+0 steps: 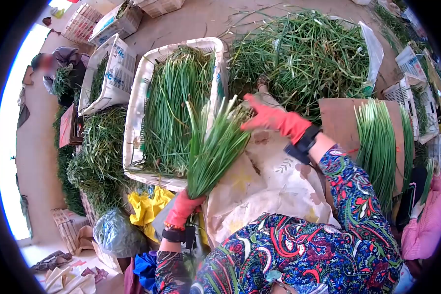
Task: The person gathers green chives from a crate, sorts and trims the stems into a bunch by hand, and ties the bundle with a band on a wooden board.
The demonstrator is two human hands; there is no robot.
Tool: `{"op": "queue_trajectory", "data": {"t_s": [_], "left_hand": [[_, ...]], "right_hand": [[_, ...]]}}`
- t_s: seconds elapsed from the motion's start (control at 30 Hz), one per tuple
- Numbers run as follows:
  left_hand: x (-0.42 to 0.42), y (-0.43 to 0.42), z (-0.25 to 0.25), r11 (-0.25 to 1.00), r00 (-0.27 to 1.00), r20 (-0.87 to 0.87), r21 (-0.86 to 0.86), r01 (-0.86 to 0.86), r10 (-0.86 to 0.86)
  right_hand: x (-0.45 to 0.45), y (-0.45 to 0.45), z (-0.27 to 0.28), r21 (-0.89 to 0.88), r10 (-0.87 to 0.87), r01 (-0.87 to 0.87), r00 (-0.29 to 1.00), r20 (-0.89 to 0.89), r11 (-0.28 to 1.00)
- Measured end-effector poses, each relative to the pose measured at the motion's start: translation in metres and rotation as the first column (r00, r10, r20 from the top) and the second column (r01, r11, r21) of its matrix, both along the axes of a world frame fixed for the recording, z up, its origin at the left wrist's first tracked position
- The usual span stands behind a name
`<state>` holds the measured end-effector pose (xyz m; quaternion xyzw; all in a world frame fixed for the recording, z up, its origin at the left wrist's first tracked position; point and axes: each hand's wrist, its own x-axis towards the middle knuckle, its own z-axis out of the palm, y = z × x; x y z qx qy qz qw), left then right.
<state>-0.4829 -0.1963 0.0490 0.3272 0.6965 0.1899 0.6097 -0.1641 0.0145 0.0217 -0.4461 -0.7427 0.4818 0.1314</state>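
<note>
My left hand [181, 209], in a red glove, is closed round the lower end of a bunch of green stalks [213, 147]. The bunch fans out upward, its pale ends at the top, in front of a white crate [132, 122] filled with long green stalks. To the right of the pale ends is my right hand [264, 116], also red-gloved, its fingers apart and somewhat blurred, with nothing visible in it. Beneath both lies a pale, stained cloth [279, 181] over my lap.
A large heap of loose greens [304, 54] lies ahead. On the right, neat stalks [377, 142] rest on a brown board [335, 117], beside a person's pink sleeve [428, 220]. Another person [66, 63] is at the far left, near a white crate [120, 68].
</note>
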Motion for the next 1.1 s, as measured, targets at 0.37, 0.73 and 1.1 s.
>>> {"op": "queue_trajectory", "data": {"t_s": [0.37, 0.73, 1.1], "left_hand": [[0.0, -0.009, 0.0, 1.0, 1.0, 0.017, -0.007, 0.009, -0.009], [-0.001, -0.013, -0.01, 0.988, 0.971, -0.219, 0.093, 0.123, -0.1], [0.003, -0.023, -0.011, 0.997, 0.998, 0.015, 0.052, -0.053, 0.053]], "right_hand": [[0.057, 0.053, 0.045, 0.652, -0.289, 0.272, 0.954, -0.084, 0.708], [-0.002, 0.006, -0.035, -0.117, -0.189, 0.164, 0.949, -0.253, 0.98], [0.1, 0.07, 0.121, 0.191, -0.598, 0.74, 0.644, -0.476, 0.645]]}}
